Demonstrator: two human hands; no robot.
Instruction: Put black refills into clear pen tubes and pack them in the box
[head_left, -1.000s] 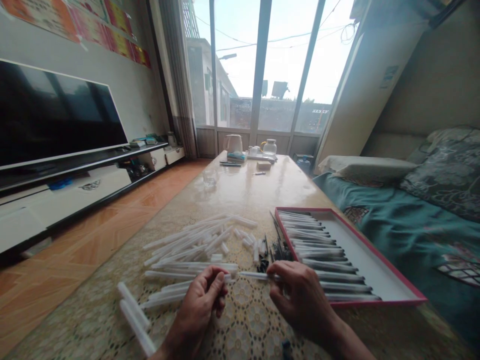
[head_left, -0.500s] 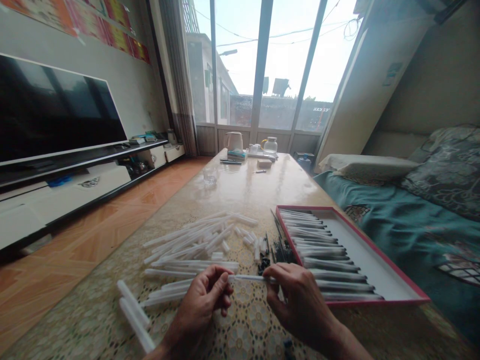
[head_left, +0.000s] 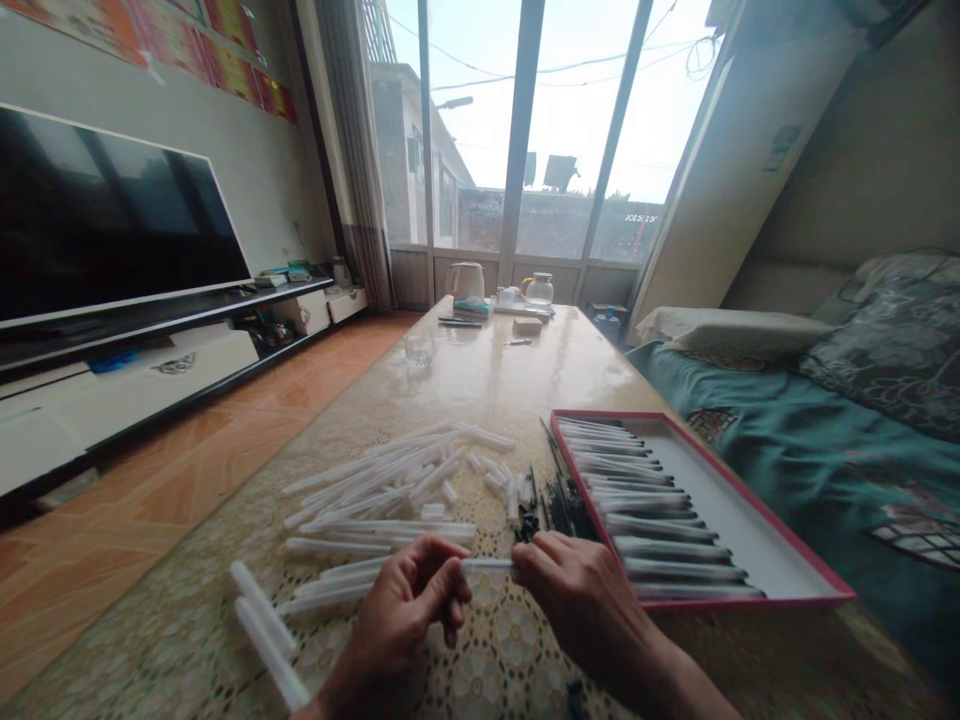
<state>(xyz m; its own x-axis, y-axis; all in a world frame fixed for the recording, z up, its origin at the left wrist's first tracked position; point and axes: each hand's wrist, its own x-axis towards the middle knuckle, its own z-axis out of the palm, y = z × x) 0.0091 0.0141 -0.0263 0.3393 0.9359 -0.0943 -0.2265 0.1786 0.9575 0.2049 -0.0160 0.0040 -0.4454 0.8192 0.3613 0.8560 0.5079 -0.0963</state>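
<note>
A slim whitish pen lies level between my two hands, above the patterned tablecloth. Its left end is pinched by the thumb and fingers of my left hand. My right hand is closed around the other end, so that end is hidden. Loose white pen barrels are heaped beyond my left hand. Small black parts and thin black refills lie just past my right hand. To the right, a red-rimmed tray holds a row of pens with dark ends.
Short clear caps are scattered mid-table. Two thick white tubes rest at the near left. A drinking glass, a glass jug and a kettle stand farther back. A bed or sofa runs along the right.
My right hand has moved a little left along the pen, so less of it shows between my hands. The fingers of my right hand are now curled tighter.
</note>
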